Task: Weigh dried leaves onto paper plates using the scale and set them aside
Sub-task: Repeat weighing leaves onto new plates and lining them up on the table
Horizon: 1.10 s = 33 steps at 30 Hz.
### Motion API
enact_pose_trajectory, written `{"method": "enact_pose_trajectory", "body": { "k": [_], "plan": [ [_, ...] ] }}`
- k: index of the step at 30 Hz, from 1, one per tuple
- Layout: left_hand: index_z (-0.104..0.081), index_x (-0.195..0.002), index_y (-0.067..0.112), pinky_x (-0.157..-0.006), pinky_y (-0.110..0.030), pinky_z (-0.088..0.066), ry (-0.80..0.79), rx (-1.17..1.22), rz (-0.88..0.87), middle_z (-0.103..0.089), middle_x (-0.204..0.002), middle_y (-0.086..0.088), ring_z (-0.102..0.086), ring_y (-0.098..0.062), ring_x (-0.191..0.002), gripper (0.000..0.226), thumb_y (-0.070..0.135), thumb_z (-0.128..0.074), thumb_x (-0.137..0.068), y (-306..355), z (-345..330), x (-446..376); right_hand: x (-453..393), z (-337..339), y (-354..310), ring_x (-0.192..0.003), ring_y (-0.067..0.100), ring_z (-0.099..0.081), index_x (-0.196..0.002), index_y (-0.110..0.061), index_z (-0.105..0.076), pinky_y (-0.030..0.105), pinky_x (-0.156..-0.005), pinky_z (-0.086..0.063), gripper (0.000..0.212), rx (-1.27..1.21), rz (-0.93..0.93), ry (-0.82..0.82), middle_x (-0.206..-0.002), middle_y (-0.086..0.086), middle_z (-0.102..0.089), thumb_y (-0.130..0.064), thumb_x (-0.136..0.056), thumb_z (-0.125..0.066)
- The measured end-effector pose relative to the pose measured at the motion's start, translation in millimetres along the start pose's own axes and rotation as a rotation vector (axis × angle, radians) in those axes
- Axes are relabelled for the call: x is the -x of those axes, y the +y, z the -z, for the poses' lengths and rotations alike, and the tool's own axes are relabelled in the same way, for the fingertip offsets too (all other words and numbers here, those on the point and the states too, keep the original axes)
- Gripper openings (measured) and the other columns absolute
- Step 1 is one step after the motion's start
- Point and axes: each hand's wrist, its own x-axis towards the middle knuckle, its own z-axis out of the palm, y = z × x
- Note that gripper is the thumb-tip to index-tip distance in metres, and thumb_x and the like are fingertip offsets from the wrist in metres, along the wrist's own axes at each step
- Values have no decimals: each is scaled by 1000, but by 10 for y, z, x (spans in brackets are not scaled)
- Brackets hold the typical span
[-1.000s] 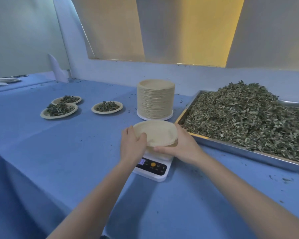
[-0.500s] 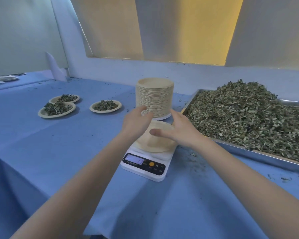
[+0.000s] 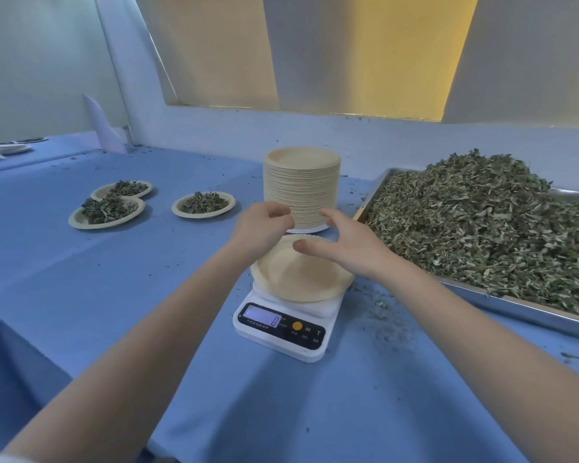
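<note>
A: Where is the plate (image 3: 301,279)?

B: I see it flat on the scale (image 3: 283,324), bare, with the display lit toward me. The stack (image 3: 301,187) of plates stands just behind it on the desk (image 3: 114,295).

A: And my hands?

B: My left hand (image 3: 259,228) hovers over the plate's far left rim, fingers loosely curled, grasping nothing. My right hand (image 3: 343,245) is released, fingers spread above the plate's far right edge; I cannot tell whether a fingertip touches it.

A: The leaves?

B: The leaves (image 3: 482,222) are heaped in the tray (image 3: 522,310) just right of the scale, with crumbs scattered on the desk between them. Three filled plates (image 3: 203,204) sit well off to the left, two of them overlapping.
</note>
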Motion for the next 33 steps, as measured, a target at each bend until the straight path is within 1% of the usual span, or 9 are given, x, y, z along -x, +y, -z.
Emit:
{"method": "enact_pose_trajectory", "body": {
  "k": [3,5,9,13,18,21,25,29,33],
  "plan": [
    [-66,-114,20,-93,-23,-38,-20,40,1,-64,-111,7,-54,-9,-105,30,18,-59,-85,30,-91,-56,-29,14,49,-136,14,-34,-148,-26,-29,23,-94,-29,92,11,11,10,-151,-6,-34,-63,-73,-67],
    [-67,-113,20,-97,-27,-40,-50,36,-26,-65,-112,6,-55,-11,-109,29,18,-59,-84,111,-220,-109,-33,76,95,-132,15,-39,-146,-25,-32,22,-92,-31,86,28,11,21,-148,-4,-38,-60,-76,-67],
    [-68,-96,27,-85,-25,-42,-99,41,-79,-65,-95,9,-55,-10,-98,19,17,-58,-84,341,-571,-247,5,313,248,-105,10,-52,-138,-27,-43,14,-72,-36,69,51,15,69,-119,-7,-57,-49,-79,-70],
    [-70,-96,26,-80,-25,-44,-195,1,-136,-66,-94,6,-58,-13,-93,22,15,-55,-84,557,-1004,-371,44,605,523,-109,15,-55,-133,-23,-49,26,-83,-40,59,160,-74,130,-116,-2,-61,-43,-82,-69],
    [-55,-126,14,-92,-30,-43,-406,-379,-252,-58,-128,-6,-52,-22,-118,43,1,-45,-86,686,-1584,-539,51,888,885,-98,26,-60,-128,-12,-53,30,-74,-45,56,469,-234,34,-112,10,-63,-40,-82,-68],
    [-49,-129,5,-92,-34,-44,-446,-604,-254,-57,-124,-17,-52,-32,-116,43,3,-47,-87,680,-1829,-641,80,960,1062,-102,33,-56,-119,-10,-56,35,-83,-49,57,622,-317,-23,-110,16,-57,-47,-77,-69],
    [-50,-119,5,-87,-36,-40,-486,-769,-186,-55,-121,-18,-51,-35,-113,31,11,-47,-89,619,-2003,-710,96,943,1211,-109,36,-54,-125,-15,-53,38,-89,-49,69,768,-407,-41,-117,16,-50,-59,-74,-65],
    [-52,-115,2,-91,-38,-46,-552,-576,-150,-60,-114,-19,-55,-35,-108,29,8,-46,-88,603,-2097,-736,-37,872,1220,-102,35,-57,-128,-10,-46,32,-76,-43,64,704,-386,-75,-116,16,-54,-44,-78,-68],
    [-58,-96,-3,-69,-32,-43,-598,-275,-71,-58,-85,-16,-55,-30,-83,14,-4,-50,-84,609,-1993,-784,-153,893,1166,-100,30,-60,-125,-12,-51,28,-75,-45,60,578,-350,-54,-114,12,-62,-30,-73,-75]
  ]
}}
